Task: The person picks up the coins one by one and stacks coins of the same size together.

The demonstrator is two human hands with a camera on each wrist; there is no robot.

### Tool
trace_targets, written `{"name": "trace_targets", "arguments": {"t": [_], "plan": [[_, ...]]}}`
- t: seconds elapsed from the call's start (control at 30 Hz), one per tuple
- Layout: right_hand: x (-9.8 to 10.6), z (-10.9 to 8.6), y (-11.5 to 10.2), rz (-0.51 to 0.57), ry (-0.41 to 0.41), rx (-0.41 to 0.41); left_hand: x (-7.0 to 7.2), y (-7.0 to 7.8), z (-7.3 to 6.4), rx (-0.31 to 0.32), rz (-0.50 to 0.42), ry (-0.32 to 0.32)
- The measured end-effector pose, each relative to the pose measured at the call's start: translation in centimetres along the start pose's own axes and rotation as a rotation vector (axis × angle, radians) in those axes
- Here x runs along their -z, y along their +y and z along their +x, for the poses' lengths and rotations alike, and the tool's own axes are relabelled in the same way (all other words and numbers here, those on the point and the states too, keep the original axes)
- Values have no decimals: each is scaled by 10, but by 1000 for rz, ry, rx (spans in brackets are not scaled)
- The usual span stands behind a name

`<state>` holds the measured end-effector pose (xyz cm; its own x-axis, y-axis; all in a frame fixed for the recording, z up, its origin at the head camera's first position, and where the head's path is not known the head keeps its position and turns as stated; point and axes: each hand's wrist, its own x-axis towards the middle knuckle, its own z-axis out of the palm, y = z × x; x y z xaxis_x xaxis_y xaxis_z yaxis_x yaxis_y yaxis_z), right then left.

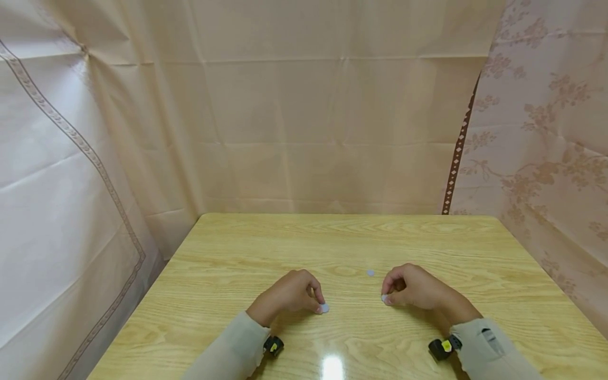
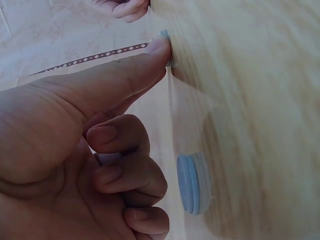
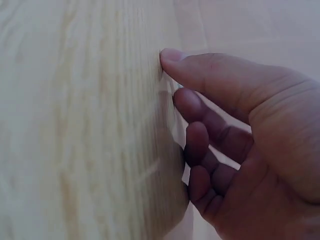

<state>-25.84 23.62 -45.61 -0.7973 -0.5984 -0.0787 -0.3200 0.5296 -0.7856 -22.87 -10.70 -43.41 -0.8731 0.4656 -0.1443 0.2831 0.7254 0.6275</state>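
Pinching the left disc [image 1: 325, 308] at the desk [image 1: 237, 243], the fingers of the left hand [image 1: 294, 292] hold its rim. Those of the right hand [image 1: 418, 287] grasp the right disc [image 1: 384, 298], mostly covered, nearer the desk's right edge. A third disc [image 1: 370, 273] lies untouched between the hands, closer to the far edge. Light grips at the rims, kept low, should best prevent such small pieces slipping.
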Motion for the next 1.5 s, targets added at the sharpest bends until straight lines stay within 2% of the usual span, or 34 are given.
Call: {"name": "trace_targets", "arguments": {"t": [0.4,0.7,1.3,1.5], "plan": [[-2,2,1,4,5,48,0,-1,1,5,1,-2],[-1,3,4,10,10,31,0,-3,3,3,1,-8],[-7,5,-5,104,-5,21,0,-3,1,7,-17,-7],[-10,5,-12,114,-8,50,-1,-4,1,-4,-13,-2]]}}
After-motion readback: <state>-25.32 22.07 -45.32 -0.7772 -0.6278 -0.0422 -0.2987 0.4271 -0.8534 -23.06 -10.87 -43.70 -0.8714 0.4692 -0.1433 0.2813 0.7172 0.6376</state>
